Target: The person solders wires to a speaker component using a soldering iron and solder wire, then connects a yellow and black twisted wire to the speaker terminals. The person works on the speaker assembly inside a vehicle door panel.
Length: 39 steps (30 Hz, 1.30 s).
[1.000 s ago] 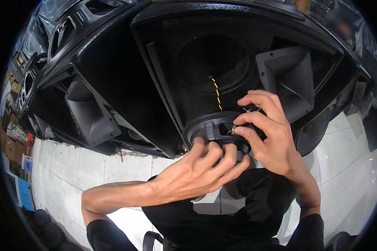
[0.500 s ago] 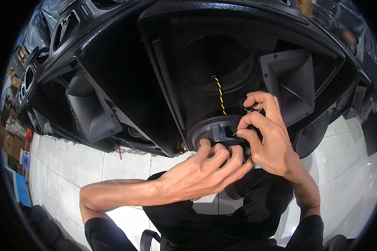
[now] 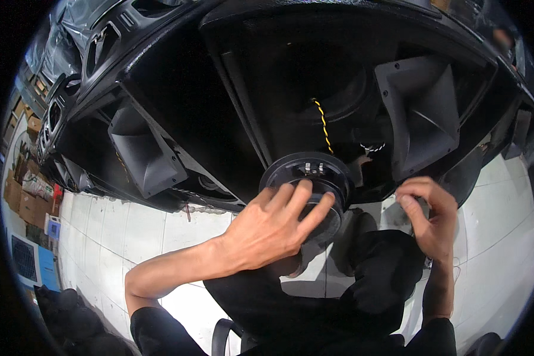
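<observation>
A round black loudspeaker driver (image 3: 337,178) stands on end before the open cabinet (image 3: 231,35), two metal terminals (image 3: 314,168) showing on its upper side. My left hand (image 3: 273,219) wraps its fingers over the driver's magnet. From the cabinet's round opening (image 3: 314,77) a yellow-and-black twisted wire (image 3: 324,124) runs down behind the driver's rim. Off to the right, apart from the driver, my right hand (image 3: 430,216) has curled fingers with the thumb close to them; what is between them, if anything, is too small to make out. A white-and-black twisted wire (image 3: 372,148) lies right of the driver.
A square grey horn (image 3: 424,118) sits in the cabinet's right side. Another cabinet with a similar horn (image 3: 145,151) stands to the left. White floor tiles (image 3: 130,231) lie below. Cardboard boxes (image 3: 34,210) and a blue-and-white box (image 3: 32,261) are at the far left.
My right hand has drawn away from the driver to the right and down. The driver's terminals now show, and my left hand still holds the magnet.
</observation>
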Each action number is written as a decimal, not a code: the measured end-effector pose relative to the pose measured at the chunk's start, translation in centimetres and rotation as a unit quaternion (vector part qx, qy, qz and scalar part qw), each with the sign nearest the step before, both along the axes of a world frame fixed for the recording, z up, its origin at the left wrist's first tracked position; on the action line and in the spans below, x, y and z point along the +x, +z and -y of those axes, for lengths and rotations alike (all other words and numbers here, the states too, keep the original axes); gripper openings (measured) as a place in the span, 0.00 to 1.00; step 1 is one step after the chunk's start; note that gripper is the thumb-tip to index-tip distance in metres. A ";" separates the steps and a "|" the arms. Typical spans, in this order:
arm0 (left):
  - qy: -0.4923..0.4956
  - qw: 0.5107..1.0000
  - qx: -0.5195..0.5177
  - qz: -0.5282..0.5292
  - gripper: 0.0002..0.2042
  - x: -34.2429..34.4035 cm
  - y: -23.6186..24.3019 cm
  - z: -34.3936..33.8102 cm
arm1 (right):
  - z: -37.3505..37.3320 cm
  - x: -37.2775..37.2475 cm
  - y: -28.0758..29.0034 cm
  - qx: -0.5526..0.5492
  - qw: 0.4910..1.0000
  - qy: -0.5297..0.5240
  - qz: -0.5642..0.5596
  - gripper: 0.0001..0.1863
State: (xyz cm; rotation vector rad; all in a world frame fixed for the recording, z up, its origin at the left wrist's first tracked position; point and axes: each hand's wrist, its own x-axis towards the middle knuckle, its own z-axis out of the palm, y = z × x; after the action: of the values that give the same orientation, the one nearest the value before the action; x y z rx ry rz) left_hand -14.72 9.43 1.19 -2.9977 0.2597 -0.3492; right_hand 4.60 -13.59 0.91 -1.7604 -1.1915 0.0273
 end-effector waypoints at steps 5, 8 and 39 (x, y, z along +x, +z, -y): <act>0.022 0.997 -0.037 -0.060 0.48 -0.3 0.2 -0.7 | -0.9 3.5 -7.6 -0.090 0.960 0.112 -0.239 0.15; 0.047 0.995 -0.035 -0.075 0.48 -0.7 -0.2 -1.1 | -4.6 3.6 -10.0 -0.120 0.969 0.074 -0.202 0.21; 0.169 0.984 0.040 -0.045 0.53 5.3 0.6 1.2 | -10.4 3.0 6.7 -0.062 0.992 0.035 -0.103 0.17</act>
State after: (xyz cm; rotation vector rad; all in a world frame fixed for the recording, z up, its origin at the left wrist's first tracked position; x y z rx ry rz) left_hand -9.40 8.20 1.77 -2.9069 -0.2235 -0.1630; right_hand 7.55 -3.15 7.64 -1.7738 -1.1197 0.3236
